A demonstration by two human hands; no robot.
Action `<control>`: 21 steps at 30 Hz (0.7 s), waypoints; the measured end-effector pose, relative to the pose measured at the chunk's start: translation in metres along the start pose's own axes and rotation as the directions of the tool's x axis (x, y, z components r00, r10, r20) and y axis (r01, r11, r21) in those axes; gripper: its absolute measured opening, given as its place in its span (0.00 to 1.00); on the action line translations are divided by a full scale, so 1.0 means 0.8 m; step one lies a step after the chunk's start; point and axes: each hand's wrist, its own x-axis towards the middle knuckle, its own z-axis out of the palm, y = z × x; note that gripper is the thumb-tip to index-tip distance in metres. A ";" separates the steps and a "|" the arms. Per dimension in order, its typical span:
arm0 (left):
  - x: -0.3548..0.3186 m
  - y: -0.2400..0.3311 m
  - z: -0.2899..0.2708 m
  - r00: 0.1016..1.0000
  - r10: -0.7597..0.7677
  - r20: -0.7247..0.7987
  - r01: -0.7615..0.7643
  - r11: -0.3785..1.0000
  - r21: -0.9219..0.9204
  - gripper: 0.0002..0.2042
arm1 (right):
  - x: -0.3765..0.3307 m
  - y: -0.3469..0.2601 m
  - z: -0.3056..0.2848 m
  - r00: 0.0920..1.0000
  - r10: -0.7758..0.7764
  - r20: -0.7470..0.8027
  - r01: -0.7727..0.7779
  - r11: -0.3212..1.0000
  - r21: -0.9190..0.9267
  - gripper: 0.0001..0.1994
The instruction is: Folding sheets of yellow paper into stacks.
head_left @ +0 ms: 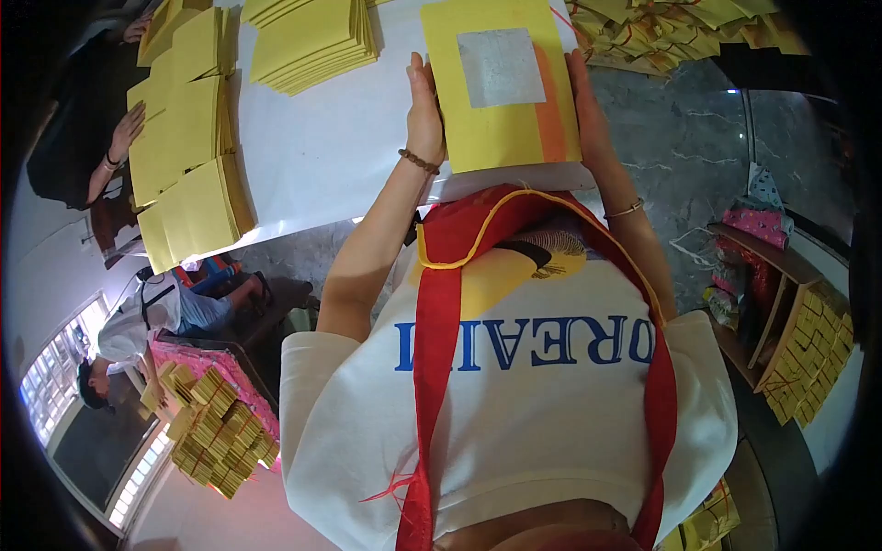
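1 yellow paper pile (441,138) sits at the near edge of the white table (312,138), straight in front of the person; how many sheets it has cannot be told. Its top face carries 1 silver square (501,69) and 1 orange band (553,129). The person's 2 hands flank it, fingers straight and palms facing inward: the left hand (424,115) lies along its left side, the right hand (588,106) along its right, bracing it between them. The left wrist wears 1 beaded bracelet (420,162), the right 1 thin bangle (625,209). To the left on the table stand 1 fanned yellow stack (308,46) and a row of overlapping yellow stacks (193,207), at least 3. At that row, 1 co-worker in dark clothing (78,138) shows 2 hands, 1 of them touching the papers. Lower left, a 2nd co-worker in a white top (133,321) reaches toward a heap of yellow bundles (220,436), too many to count. 3 more groups of yellow paper show: upper right (680,32), beside 1 wooden shelf (781,253) at right, and lower right.
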 end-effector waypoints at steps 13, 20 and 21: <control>-0.037 0.032 -0.008 0.812 0.539 0.222 -0.457 0.351 0.817 0.28 | -0.015 -0.015 -0.030 0.975 -0.207 0.084 0.223 0.898 -0.378 0.20; -0.052 0.024 -0.010 0.602 0.149 0.784 -0.765 -0.172 0.620 0.25 | -0.011 -0.001 -0.032 0.962 -0.172 0.213 0.261 0.809 -0.527 0.10; -0.051 0.025 -0.010 0.602 0.140 0.787 -0.766 -0.180 0.618 0.25 | -0.011 0.000 -0.031 0.963 -0.171 0.210 0.259 0.809 -0.528 0.10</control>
